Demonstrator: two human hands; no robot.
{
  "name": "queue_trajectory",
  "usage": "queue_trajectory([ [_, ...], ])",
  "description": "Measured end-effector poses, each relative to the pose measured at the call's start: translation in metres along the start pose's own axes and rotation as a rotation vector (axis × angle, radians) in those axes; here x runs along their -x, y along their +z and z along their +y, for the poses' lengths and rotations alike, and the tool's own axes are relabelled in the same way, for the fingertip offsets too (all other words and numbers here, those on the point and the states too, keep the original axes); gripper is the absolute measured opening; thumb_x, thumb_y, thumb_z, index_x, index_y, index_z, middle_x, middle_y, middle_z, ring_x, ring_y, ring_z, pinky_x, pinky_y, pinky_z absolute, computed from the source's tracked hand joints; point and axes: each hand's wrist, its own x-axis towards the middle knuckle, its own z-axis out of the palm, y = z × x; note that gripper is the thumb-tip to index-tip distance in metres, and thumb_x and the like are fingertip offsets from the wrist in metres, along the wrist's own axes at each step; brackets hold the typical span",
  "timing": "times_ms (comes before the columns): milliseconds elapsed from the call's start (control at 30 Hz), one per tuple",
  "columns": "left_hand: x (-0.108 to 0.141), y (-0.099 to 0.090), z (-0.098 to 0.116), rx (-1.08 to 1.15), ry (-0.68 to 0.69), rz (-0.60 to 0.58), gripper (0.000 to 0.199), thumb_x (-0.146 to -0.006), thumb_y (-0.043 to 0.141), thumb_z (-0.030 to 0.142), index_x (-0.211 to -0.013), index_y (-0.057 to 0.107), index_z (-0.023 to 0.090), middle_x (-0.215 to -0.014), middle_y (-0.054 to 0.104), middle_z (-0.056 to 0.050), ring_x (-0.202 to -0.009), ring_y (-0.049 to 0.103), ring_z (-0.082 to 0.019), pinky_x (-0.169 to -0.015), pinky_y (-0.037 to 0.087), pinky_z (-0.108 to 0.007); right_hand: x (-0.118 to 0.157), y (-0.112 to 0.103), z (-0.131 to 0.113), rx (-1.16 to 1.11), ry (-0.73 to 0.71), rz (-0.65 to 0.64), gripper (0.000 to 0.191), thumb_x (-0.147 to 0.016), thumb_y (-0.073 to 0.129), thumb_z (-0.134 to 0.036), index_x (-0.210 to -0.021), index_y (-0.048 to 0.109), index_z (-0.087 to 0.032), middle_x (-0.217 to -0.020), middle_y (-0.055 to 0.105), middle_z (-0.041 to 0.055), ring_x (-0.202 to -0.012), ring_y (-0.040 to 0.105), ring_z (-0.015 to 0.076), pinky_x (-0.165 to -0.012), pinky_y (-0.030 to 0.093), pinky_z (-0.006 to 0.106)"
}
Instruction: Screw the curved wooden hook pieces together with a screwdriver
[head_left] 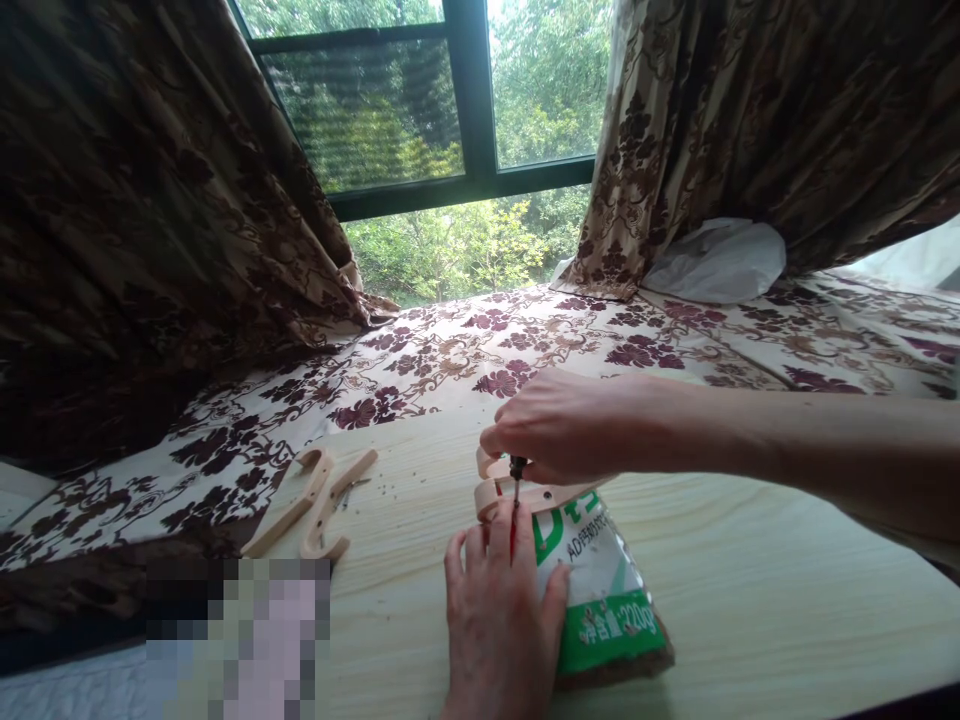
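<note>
My right hand (559, 425) is closed around the dark handle of a screwdriver (517, 478), its shaft pointing down. Beneath it lies a pale curved wooden piece (551, 496) with a dark hole or screw head, on top of a green and white printed package (611, 630). A second wooden curve shows partly behind it, under the right hand. My left hand (499, 610) lies with fingers stretched forward and thumb apart, at the package's left edge. Its fingertips reach the near side of the wooden piece, by the screwdriver shaft. Something red shows between these fingers.
Two more curved wooden pieces (324, 505) rest at the board's left, with small screws (351, 490) beside them. Small bits are scattered on the pale board (405, 590). Behind are a flowered cloth (480, 350), curtains (630, 150), a window and a white plastic bag (720, 260).
</note>
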Motion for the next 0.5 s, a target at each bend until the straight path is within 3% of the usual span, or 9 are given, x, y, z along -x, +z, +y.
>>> queue_trajectory([
  [167,0.0002,-0.001,0.0002,0.038,-0.017,-0.029,0.046,-0.091,0.043,0.041,-0.133,0.045,0.022,-0.137,0.047,-0.001,-0.109,0.047,-0.025,-0.099,0.036,-0.047,-0.0004,-0.0034,-0.0034,0.013,-0.058,-0.029,0.019,-0.084,0.05,-0.008,-0.087,0.068,-0.014,-0.077,0.065,0.0048,-0.057,0.044,0.0113,-0.048,0.025,0.029],
  [367,0.0007,0.0001,-0.0008,0.048,-0.018,-0.023,0.047,-0.091,0.042,0.042,-0.133,0.045,0.021,-0.137,0.047,-0.002,-0.11,0.046,-0.026,-0.099,0.035,-0.048,-0.0057,-0.0002,-0.0039,-0.006,-0.003,-0.032,0.019,-0.088,0.051,-0.02,-0.087,0.07,-0.015,-0.066,0.062,0.0048,-0.054,0.043,0.0126,-0.047,0.024,0.03],
  [500,0.0006,-0.0004,-0.0004,0.04,-0.014,-0.014,0.047,-0.091,0.043,0.041,-0.133,0.045,0.022,-0.137,0.047,-0.001,-0.108,0.047,-0.025,-0.098,0.036,-0.047,-0.0011,-0.0033,-0.0025,-0.002,-0.01,-0.013,0.017,-0.084,0.056,-0.018,-0.094,0.069,-0.017,-0.071,0.065,0.004,-0.055,0.045,0.0127,-0.047,0.023,0.03],
])
